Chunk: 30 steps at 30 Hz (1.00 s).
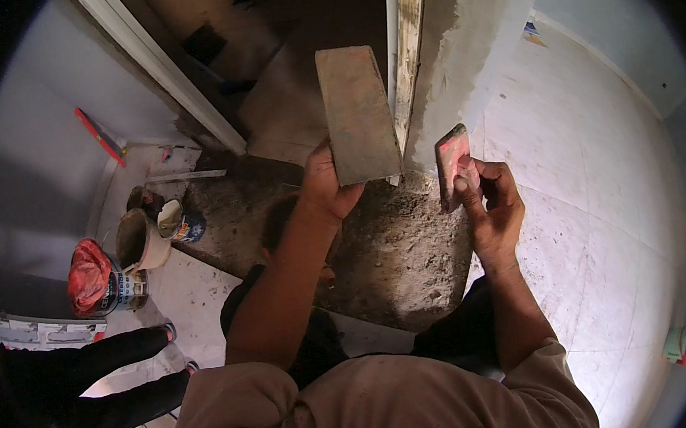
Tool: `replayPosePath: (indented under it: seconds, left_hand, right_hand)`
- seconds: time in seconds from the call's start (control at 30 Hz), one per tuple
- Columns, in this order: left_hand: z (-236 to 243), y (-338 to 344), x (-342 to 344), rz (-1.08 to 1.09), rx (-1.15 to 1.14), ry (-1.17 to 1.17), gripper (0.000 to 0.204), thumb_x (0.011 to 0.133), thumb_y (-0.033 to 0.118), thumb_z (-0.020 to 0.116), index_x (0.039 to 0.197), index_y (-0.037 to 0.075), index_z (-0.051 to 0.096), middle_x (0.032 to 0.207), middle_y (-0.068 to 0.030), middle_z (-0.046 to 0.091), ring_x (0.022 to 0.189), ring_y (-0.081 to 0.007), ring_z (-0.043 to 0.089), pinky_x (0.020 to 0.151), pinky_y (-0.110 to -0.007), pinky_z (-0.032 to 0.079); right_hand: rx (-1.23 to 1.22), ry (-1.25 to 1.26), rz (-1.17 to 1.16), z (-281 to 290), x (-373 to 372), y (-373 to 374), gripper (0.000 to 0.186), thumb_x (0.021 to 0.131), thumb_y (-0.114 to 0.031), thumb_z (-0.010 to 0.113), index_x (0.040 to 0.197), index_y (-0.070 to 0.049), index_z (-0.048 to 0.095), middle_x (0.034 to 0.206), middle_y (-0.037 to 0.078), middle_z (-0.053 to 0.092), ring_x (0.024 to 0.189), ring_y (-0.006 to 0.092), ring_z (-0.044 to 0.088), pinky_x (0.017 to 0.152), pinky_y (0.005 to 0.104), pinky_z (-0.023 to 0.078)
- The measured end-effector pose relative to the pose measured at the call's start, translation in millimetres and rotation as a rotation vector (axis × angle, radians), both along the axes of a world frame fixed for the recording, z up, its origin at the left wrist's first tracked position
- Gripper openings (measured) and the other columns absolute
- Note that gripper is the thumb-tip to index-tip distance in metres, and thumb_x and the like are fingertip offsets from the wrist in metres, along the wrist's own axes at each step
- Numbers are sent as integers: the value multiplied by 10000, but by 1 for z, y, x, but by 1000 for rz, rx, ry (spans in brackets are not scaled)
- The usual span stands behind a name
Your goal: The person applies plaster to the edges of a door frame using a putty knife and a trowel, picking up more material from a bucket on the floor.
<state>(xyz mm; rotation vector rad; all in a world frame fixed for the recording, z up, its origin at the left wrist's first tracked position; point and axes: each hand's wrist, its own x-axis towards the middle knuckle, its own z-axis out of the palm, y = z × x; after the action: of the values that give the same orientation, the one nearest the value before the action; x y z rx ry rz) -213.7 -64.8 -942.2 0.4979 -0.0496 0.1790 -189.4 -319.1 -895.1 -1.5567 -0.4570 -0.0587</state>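
Board in the left hand, red float in the right

At eight o'clock are another person's dark-trousered legs [107, 370]; toward nine, a bucket [132, 289] topped with a crumpled red bag [90, 273]. Just to its right stands a pale, dirty bucket [151, 245]. The left hand [331, 181] sits near the centre, clamped on the near end of a flat rectangular board [358, 113] that points to twelve o'clock. The board is grey-brown and smeared, its broad face showing; part of the grip is hidden behind it. Below the board and right of centre, rough, crumbly ground [398, 266] runs toward five o'clock. Between two and three o'clock is the float [451, 163], worn pinkish red with dark grime along its edges, tilted up on end. The right hand [498, 217] pinches it, thumb against the near side, the other fingers curled. The float and board are apart.
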Motion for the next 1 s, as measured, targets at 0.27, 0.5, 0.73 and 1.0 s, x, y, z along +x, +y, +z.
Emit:
replayPosePath:
  seconds: [0.27, 0.5, 0.73, 1.0]
  left_hand:
    - [33, -6, -33, -113, 236, 368, 382, 961, 84, 533, 1331, -2, 573, 1256, -130, 661, 1089, -259, 678, 923, -406, 577]
    - [56, 6, -41, -66, 75, 282, 492, 889, 12, 517, 1380, 4, 548, 1263, -129, 659, 1103, -268, 678, 952, -416, 568]
    - [50, 29, -30, 132, -15, 303, 428, 991, 123, 458, 1402, 18, 515, 1319, -150, 614, 1189, -301, 624, 1029, -458, 511]
    - [28, 51, -19, 151, -51, 324, 424, 1070, 219, 436, 1432, 0, 465, 1358, -177, 574, 1222, -331, 598, 1045, -488, 515]
  right_hand:
    - [-415, -1082, -304, 7, 23, 36, 244, 868, -5, 756, 1080, -1, 635, 979, 119, 667, 789, 183, 628, 651, 287, 514]
    - [16, -573, -373, 114, 82, 70, 372, 967, -143, 688, 1294, -6, 577, 898, 66, 643, 730, 99, 582, 652, 257, 500]
    - [-357, -1212, -778, 203, 136, 82, 341, 916, -147, 708, 1256, -138, 711, 897, 67, 663, 679, 127, 576, 585, 294, 491]
    - [-487, -1296, -810, 252, 123, 117, 278, 911, -119, 679, 1187, -116, 721, 881, 119, 663, 745, 249, 655, 660, 376, 548]
